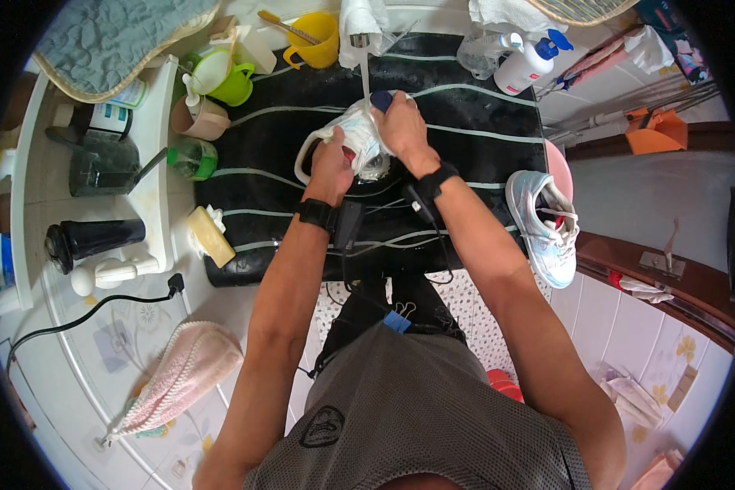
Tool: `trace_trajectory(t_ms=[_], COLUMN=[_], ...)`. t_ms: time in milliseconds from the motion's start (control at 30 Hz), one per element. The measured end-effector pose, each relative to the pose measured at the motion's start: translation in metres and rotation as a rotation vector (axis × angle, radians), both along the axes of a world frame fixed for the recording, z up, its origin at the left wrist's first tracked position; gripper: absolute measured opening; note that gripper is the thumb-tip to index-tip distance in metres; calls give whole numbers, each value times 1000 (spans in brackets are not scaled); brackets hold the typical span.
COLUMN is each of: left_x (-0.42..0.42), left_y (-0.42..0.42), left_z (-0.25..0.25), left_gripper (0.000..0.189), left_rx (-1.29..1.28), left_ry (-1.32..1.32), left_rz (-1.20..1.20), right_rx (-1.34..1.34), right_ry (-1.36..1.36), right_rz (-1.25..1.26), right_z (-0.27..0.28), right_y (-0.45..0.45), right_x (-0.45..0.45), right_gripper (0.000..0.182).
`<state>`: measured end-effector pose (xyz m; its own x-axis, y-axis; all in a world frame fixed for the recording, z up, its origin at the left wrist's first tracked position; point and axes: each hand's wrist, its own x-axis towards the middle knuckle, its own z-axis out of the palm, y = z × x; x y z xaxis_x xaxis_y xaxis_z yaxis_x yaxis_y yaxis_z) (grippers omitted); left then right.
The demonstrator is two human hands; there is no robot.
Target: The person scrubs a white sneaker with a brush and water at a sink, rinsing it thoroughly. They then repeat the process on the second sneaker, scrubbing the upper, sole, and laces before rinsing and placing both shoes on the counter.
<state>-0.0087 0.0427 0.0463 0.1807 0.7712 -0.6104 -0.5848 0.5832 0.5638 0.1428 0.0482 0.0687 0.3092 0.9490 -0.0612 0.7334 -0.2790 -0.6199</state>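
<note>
Over the sink basin in the black counter [465, 165], a wet white and pale blue sneaker [358, 144] lies under the tap [359, 40], from which water runs. My left hand [332, 164] grips the shoe near its opening. In my right hand [406, 131] is a dark blue object [381, 101], perhaps a brush, pressed against the shoe's far side; its lower part is hidden. A matching sneaker [545, 226] rests at the counter's right edge, laces loose. A yellow bar of soap [211, 237] sits at the counter's left edge.
Along the left stand a green-capped bottle [193, 159], a pinkish cup [201, 119] and a green cup [236, 82]. A yellow mug [313, 41] with a toothbrush is left of the tap. A white pump bottle [527, 64] stands back right. A pink towel [187, 373] hangs at lower left.
</note>
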Motion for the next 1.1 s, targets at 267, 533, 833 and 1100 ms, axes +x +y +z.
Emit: trace_trajectory(t_ms=[267,533,833,1100], left_x=[13,-15,0,0], left_y=[-13,-3,-24,-10], left_z=[14,-11,-29,-9], left_gripper=[40,39,38,60], left_rx=[-3,72,189,-73], left_ry=[84,-12,161,-389], left_rz=[-66,-71,-199,-41], right_rx=[134,33,55,-122], right_ry=[-12,123,-151,102], right_rz=[-31,65,107,263], right_z=[-14,-13,-24,-10], right_y=[-2,-37,19,-6], right_x=[-19,-14,-10,-13], right_gripper=[50,49,42,54])
